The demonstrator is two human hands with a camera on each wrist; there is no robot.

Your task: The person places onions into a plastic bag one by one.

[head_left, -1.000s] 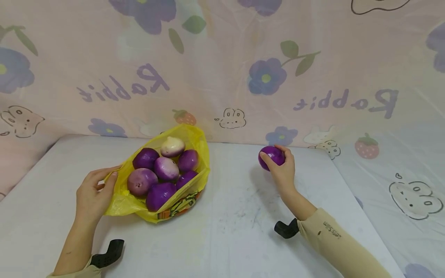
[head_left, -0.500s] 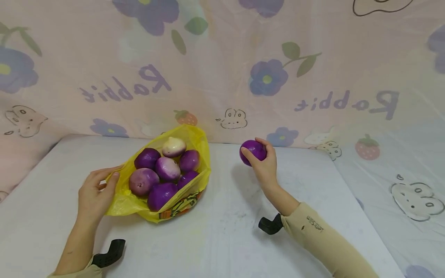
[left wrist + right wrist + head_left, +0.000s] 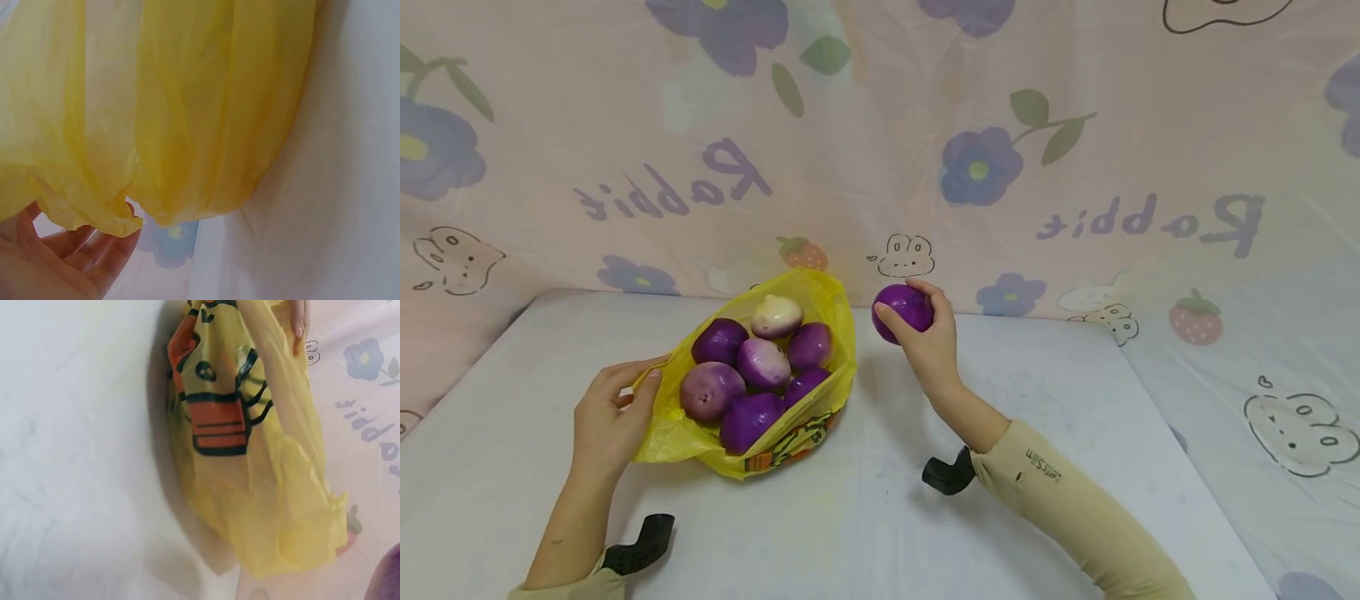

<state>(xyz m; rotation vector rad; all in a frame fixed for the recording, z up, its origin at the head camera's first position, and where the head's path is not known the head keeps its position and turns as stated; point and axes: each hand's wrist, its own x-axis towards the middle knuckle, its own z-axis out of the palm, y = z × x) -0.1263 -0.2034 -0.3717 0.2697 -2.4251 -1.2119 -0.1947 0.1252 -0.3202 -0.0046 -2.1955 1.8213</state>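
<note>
A yellow plastic bag stands with its mouth spread on the left half of the table. Inside lie several purple onions, one of them pale at its top. My left hand pinches the bag's left edge between thumb and fingers; the left wrist view shows the bag's edge at the fingertips. In my right hand is a purple onion, held above the table just right of the bag. Only a sliver of that onion shows in the right wrist view.
The white table reaches back to a pink patterned cloth hanging behind it. Orange and black print marks the bag's front side. Black angled pieces sit at both wrists.
My right hand has carried the onion leftward and a little up, from the right part of the table to near the bag. The left hand keeps its hold on the bag's edge.
</note>
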